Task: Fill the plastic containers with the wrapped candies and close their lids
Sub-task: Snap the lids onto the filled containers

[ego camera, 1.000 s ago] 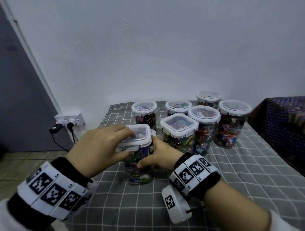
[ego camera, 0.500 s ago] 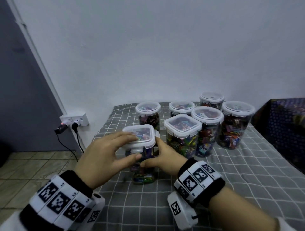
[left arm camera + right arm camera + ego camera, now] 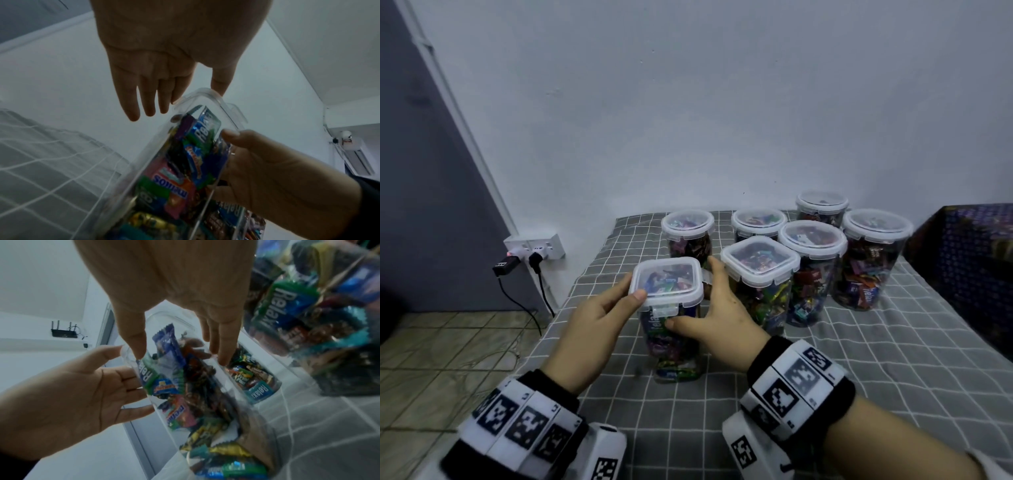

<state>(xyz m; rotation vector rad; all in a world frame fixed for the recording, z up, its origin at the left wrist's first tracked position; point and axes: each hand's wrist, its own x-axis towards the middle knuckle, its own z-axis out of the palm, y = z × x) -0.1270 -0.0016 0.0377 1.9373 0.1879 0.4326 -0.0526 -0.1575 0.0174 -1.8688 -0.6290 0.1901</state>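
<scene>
Plastic container (image 3: 674, 329) — spread fingers (image 3: 717, 274) touching

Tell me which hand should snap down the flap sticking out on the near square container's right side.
Right hand: it lies right beside that flap, while the left hand rests on the lid's opposite corner, likely steadying it.

Square clear container (image 3: 673, 329) upright, candy-filled (lid (image 3: 667, 286) on), six lidded containers (image 3: 813, 274) behind

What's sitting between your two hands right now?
In the head view, a square lidded container full of wrapped candies stands between the left hand and right hand.
</scene>
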